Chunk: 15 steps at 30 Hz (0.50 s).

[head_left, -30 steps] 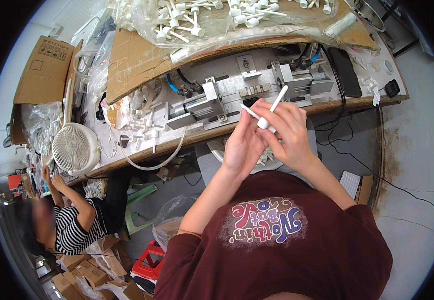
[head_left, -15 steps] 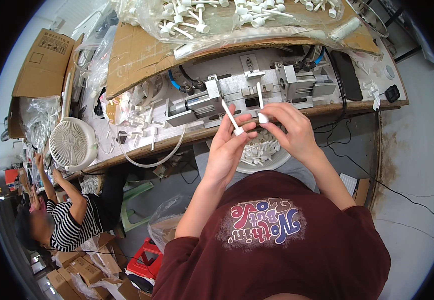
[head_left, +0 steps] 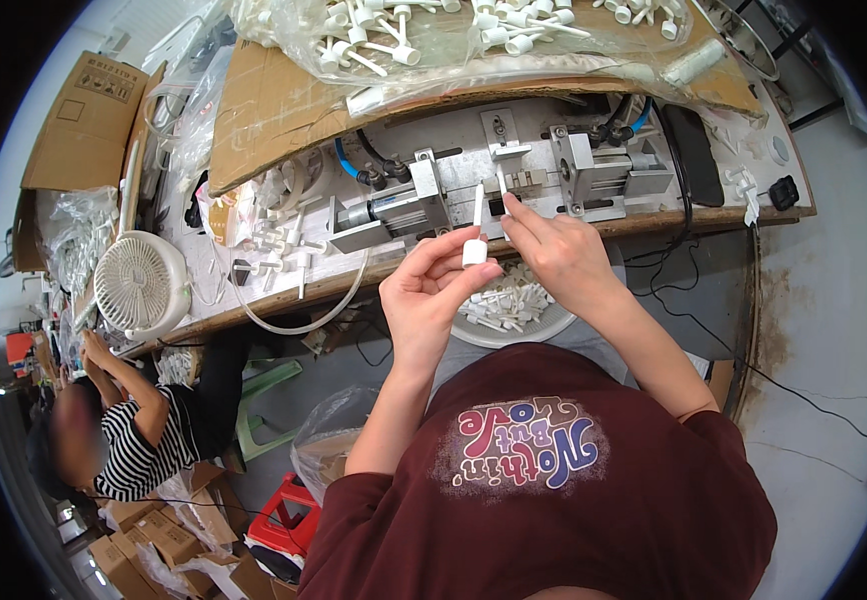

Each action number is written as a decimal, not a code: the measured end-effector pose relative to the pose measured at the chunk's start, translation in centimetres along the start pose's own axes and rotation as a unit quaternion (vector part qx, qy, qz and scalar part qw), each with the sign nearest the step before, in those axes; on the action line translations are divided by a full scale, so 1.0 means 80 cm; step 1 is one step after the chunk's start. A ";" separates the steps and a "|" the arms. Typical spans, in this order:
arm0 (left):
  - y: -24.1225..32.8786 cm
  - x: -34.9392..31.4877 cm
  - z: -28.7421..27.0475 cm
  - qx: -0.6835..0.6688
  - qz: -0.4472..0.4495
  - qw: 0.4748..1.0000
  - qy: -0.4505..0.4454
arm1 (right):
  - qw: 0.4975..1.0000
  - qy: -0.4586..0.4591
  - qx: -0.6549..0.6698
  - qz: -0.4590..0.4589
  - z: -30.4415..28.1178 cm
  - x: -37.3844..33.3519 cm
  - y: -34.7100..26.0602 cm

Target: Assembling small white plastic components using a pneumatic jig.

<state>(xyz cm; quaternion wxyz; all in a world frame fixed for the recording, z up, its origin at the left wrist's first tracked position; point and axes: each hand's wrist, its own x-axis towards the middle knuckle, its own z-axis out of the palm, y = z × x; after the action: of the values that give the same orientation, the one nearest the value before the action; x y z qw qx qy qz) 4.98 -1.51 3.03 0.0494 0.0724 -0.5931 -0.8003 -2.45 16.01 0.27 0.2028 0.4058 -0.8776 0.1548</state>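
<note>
My left hand [head_left: 426, 290] pinches a white plastic piece with a thin stem and a cup-shaped end [head_left: 475, 252]; its stem points away from me. Close beside it, my right hand [head_left: 562, 252] is closed on a second white stem [head_left: 502, 183], whose lower end is hidden by the fingers. Both hands are over the bench's front edge, just in front of a metal fixture with a left cylinder block [head_left: 394, 205] and a right cylinder block [head_left: 614, 168]. Beneath them, a round white basket [head_left: 484, 338] holds many similar white pieces.
A cardboard sheet [head_left: 264, 125] bears a plastic bag of white cup-ended pieces behind the fixture. On the left are loose white parts [head_left: 272, 250] and a white fan [head_left: 141, 285]. A dark phone-like slab [head_left: 692, 155] lies right. A co-worker in a striped shirt [head_left: 144, 455] sits left.
The left-hand piece has turned more upright, its cup end now toward me. My right hand has shifted left, its fingers farther up its piece. The co-worker's arms have lowered.
</note>
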 end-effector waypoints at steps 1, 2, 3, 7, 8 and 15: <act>-0.001 0.000 0.001 0.006 0.005 1.000 -0.001 | 1.000 -0.009 -0.010 -0.006 -0.002 0.001 0.000; -0.002 0.001 0.001 0.006 0.011 1.000 -0.006 | 1.000 -0.007 -0.008 -0.005 -0.001 0.003 0.001; -0.004 0.002 0.001 0.006 0.018 1.000 -0.012 | 1.000 -0.005 -0.006 -0.004 0.000 0.005 0.003; -0.003 0.005 0.005 0.001 0.027 0.999 -0.017 | 1.000 0.005 0.010 -0.016 0.007 0.010 0.005; -0.003 0.006 0.006 -0.005 0.021 1.000 -0.011 | 1.000 -0.008 0.005 -0.004 0.007 0.009 0.003; -0.007 0.009 -0.001 0.007 0.043 0.999 -0.013 | 0.999 -0.041 0.016 0.023 0.005 0.009 0.007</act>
<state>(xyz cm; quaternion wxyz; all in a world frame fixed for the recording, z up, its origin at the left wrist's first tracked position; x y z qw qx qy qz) 4.29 -1.58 2.41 0.0752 0.0370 -0.6022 -0.7940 -3.37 15.74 0.23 0.1561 0.3949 -0.8917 0.1567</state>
